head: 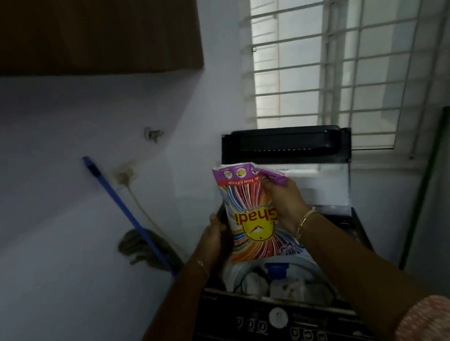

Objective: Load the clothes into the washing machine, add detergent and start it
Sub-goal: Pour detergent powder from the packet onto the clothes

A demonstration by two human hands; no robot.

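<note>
Detergent packet [249, 219] hangs above clothes [255, 280] in the washing machine [286, 328], left hand [213, 237] gripping its side, right hand [285, 205] curling its fingers [268, 183] round the torn top, apparently for pouring.

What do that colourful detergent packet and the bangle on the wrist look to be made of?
Detergent packet: probably thin printed plastic film; glossy, creased, its torn top flopping over.
Bangle: looks like polished gold-coloured metal; a thin rigid ring with a bright glint; solid or plated cannot be told.

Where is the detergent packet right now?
Head view, centre: the detergent packet is gripped between the left hand and right hand, above the open washing machine.
</note>
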